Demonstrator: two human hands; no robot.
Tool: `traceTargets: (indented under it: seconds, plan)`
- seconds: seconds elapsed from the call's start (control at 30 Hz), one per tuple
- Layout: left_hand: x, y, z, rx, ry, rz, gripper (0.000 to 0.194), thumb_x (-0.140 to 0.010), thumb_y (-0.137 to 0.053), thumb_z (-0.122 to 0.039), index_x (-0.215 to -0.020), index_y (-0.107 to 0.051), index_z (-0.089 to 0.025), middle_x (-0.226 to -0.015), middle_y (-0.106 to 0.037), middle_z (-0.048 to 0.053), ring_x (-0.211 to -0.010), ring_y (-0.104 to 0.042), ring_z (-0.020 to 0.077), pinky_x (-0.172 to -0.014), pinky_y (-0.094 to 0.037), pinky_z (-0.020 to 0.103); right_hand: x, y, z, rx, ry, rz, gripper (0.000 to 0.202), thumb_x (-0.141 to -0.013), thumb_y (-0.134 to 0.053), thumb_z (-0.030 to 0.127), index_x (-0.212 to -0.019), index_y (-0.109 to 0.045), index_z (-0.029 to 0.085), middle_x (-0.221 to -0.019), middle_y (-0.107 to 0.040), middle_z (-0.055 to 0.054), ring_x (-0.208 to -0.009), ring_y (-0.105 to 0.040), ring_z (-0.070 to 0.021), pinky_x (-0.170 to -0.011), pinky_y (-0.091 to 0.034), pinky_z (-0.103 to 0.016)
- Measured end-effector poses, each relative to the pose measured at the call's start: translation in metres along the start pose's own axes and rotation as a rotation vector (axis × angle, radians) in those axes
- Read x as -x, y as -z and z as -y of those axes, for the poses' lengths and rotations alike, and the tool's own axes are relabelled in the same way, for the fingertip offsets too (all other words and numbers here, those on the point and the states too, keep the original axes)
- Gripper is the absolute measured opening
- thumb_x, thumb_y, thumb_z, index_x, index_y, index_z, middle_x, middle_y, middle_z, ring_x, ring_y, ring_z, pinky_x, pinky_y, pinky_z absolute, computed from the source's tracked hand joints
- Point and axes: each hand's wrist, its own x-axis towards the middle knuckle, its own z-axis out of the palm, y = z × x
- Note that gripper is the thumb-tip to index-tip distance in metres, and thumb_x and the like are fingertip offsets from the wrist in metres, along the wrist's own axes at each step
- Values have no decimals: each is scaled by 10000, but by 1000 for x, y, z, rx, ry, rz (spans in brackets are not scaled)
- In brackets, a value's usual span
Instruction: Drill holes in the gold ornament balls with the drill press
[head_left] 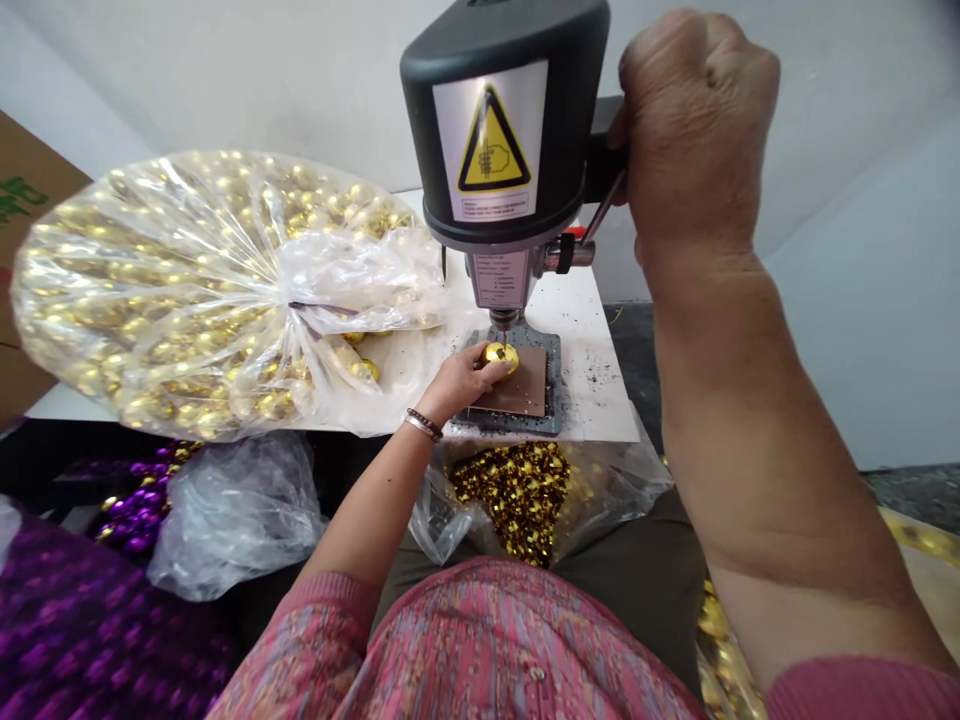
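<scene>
My left hand (465,378) pinches a gold faceted ball (501,356) on a brown board (526,385). Right above the ball is the thin bit (505,336) of a bench drill press (499,120); whether it has entered the ball is too small to tell. The board lies on the grey base plate (553,365) of the drill. Raised at the upper right, my right hand (701,130) is closed round the drill press lever (609,203), most of which is hidden behind the fist.
A large clear bag (187,300) of gold balls covers the white table's (585,410) left side. Dark shavings lie around the base. Below the front edge, an open plastic bag (517,500) holds gold pieces. Purple balls (139,500) and crumpled plastic (240,510) are lower left.
</scene>
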Motion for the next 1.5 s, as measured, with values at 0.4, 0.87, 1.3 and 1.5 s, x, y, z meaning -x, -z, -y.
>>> traceTargets:
  seconds: [0.4,0.87,1.3,1.5]
  plan:
    - [-2,-4,-1,-48,-70,-2,435,-891,-810,-340,-1283,-773,-157,-1055,-797,44,-923,-702,199,-840,-564,288,6,8,11,11,-48,81,355,-1045,-504,120,-713,-391,174,-699,-229,63,-700,-189,-30,-633,-217,-207]
    - [-7,-14,13,-43,-94,-63,464,-864,-856,-276,-1308,-784,-158,-1099,-796,49,-970,-711,204,-925,-576,304,88,44,-22,301,466,40,176,-897,-535,271,-772,-426,213,-672,-403,50,-622,-317,-65,-678,-360,-266]
    - [-5,-15,14,-5,-110,-48,522,-881,-865,-279,-1379,-765,-157,-1204,-813,78,-1058,-732,233,-1018,-590,349,122,43,-71,424,521,-61,198,-1006,-513,402,-875,-569,263,-757,-543,-11,-693,-521,-144,-717,-484,-335]
    - [-8,-14,17,20,-115,-38,567,-870,-862,-259,-1416,-737,-167,-1331,-787,102,-1193,-727,256,-1133,-553,386,121,40,-89,376,713,-139,78,-988,-542,301,-952,-606,275,-772,-580,1,-712,-561,-149,-708,-470,-321]
